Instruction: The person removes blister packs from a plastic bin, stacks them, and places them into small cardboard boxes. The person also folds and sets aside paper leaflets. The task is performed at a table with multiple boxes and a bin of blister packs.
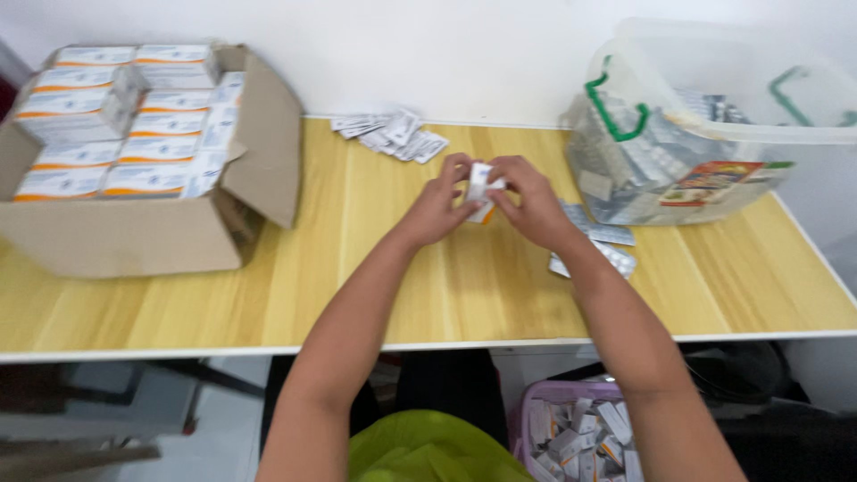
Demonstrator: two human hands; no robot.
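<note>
One small white box (pixel 481 189) is pinched between the left hand (pixel 439 207) and the right hand (pixel 530 203) above the wooden table (pixel 375 286). About thirteen boxes are still packed in the cardboard carton (pixel 134 234). Foil strips (pixel 600 248), three or so, are laid beside; many more are kept in the plastic bin (pixel 714 125).

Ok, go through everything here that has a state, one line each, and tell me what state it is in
Cardboard box: flaps open, packed with small cartons.
Clear plastic bin: tilted, lid off, holding blister strips.
Small carton: held in both hands above the table.
Left hand: gripping the small carton.
Right hand: gripping the small carton.
Purple basket: under the table, holding small packs.
</note>
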